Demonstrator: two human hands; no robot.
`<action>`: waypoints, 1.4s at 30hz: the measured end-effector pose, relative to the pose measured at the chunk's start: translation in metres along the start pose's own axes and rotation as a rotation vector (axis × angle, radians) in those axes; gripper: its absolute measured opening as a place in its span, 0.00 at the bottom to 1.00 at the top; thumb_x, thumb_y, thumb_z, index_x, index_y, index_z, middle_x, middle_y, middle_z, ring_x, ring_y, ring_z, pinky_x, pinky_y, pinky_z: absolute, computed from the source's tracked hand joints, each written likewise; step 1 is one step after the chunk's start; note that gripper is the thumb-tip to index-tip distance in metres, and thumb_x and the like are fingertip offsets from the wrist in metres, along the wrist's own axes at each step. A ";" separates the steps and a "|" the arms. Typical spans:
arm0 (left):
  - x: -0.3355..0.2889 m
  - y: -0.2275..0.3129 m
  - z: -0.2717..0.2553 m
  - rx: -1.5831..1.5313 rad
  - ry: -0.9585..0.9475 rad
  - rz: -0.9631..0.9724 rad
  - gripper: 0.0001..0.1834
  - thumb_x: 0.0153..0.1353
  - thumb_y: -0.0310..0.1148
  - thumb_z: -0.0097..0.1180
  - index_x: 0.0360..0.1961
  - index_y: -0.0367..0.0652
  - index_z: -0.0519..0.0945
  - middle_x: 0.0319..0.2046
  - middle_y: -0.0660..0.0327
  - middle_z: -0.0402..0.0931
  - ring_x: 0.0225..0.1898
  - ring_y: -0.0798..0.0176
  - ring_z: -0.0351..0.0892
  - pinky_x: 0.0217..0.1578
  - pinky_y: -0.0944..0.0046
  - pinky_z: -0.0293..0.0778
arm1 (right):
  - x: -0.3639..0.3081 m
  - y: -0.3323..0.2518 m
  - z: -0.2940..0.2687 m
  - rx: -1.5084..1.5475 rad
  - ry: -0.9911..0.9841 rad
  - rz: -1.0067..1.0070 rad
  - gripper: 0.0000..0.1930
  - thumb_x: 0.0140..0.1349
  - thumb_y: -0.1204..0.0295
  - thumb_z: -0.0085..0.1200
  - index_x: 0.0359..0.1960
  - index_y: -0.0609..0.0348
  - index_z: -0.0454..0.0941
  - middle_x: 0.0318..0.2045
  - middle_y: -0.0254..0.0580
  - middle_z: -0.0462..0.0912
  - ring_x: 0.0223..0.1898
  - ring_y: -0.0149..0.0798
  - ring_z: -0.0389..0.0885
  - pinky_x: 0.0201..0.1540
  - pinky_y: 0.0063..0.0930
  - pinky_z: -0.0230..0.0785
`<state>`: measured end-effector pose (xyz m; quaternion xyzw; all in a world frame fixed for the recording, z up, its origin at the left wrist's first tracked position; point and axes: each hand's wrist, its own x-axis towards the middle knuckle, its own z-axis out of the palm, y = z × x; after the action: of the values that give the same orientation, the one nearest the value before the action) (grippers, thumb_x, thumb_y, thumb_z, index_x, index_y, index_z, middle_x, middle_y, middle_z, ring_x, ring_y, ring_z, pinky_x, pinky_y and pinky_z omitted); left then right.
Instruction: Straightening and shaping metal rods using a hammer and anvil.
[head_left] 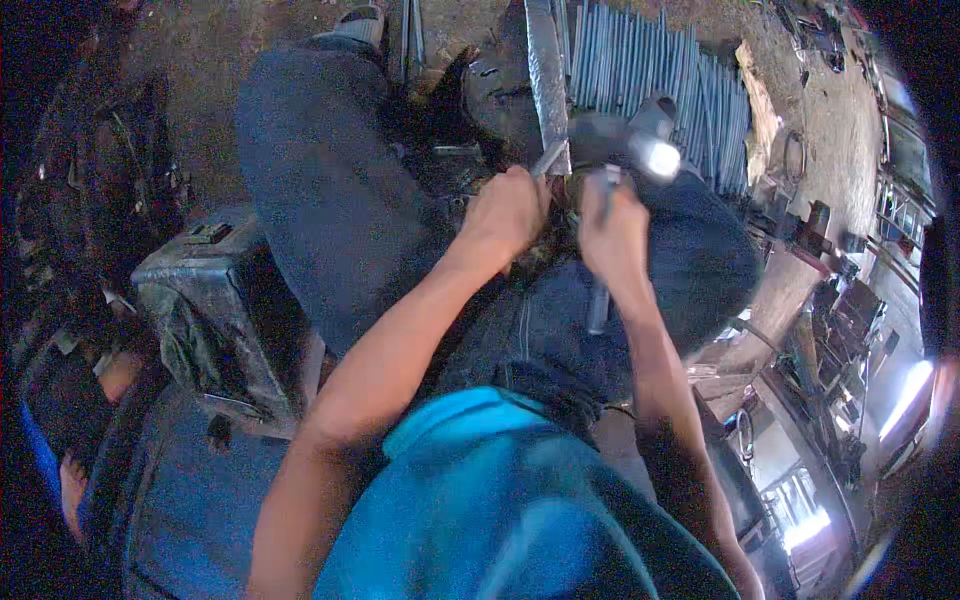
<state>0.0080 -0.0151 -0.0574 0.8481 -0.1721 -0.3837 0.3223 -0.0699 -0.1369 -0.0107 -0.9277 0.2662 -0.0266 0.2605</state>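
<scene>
My left hand [505, 215] is closed around a short, thin metal piece [549, 157], which looks like a chisel or punch and slants up beside the near end of a long flat metal bar [545, 80]. That bar runs from the top edge down between my legs. Just to the right, my right hand [614, 228] grips a hammer [598, 312] by its handle, whose lower end sticks out below the fist. The hammer's head is smeared by motion and catches bright light. What lies under the bar's near end is dark and hard to make out.
A row of thin metal rods [650, 70] lies on the floor beyond my right knee. To my left stands a worn, dark box-like block [215, 310]. Metal scraps and tools [840, 330] crowd the right side. Someone's bare skin [73, 490] and dark clothing show at the left edge.
</scene>
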 end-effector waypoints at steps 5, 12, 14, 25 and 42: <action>-0.016 -0.005 -0.010 0.010 -0.164 -0.038 0.21 0.63 0.38 0.42 0.34 0.25 0.74 0.30 0.34 0.76 0.36 0.34 0.77 0.42 0.45 0.73 | 0.063 -0.015 -0.007 0.280 -0.214 0.375 0.22 0.65 0.56 0.48 0.28 0.69 0.72 0.15 0.50 0.75 0.15 0.43 0.77 0.20 0.38 0.66; -0.010 -0.001 -0.009 0.038 -0.004 -0.039 0.20 0.63 0.39 0.43 0.32 0.27 0.74 0.28 0.35 0.77 0.35 0.35 0.78 0.41 0.43 0.73 | 0.051 -0.114 -0.144 0.535 0.312 0.275 0.22 0.65 0.48 0.43 0.27 0.56 0.69 0.14 0.31 0.68 0.13 0.25 0.66 0.14 0.18 0.56; -0.013 -0.001 -0.007 0.051 0.024 -0.039 0.20 0.63 0.39 0.43 0.32 0.27 0.73 0.28 0.35 0.77 0.35 0.36 0.78 0.41 0.43 0.72 | 0.033 -0.104 -0.141 0.607 0.341 0.130 0.21 0.68 0.54 0.35 0.33 0.61 0.70 0.18 0.33 0.68 0.14 0.27 0.63 0.14 0.16 0.54; -0.013 0.002 -0.006 0.056 0.027 -0.037 0.17 0.63 0.38 0.45 0.33 0.29 0.72 0.28 0.37 0.77 0.34 0.36 0.78 0.40 0.44 0.73 | 0.095 -0.025 -0.033 0.188 -0.019 0.167 0.27 0.64 0.50 0.45 0.24 0.66 0.73 0.14 0.45 0.75 0.17 0.36 0.76 0.19 0.32 0.67; -0.004 -0.002 -0.001 0.128 0.035 0.068 0.17 0.66 0.39 0.42 0.36 0.31 0.69 0.27 0.38 0.76 0.32 0.36 0.78 0.35 0.44 0.75 | 0.066 0.003 0.011 0.086 -0.169 0.298 0.20 0.63 0.58 0.48 0.28 0.67 0.74 0.20 0.63 0.76 0.24 0.57 0.79 0.29 0.46 0.69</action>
<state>0.0063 -0.0113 -0.0562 0.8672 -0.2193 -0.3459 0.2831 -0.0129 -0.1672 -0.0274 -0.8649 0.3768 0.0790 0.3221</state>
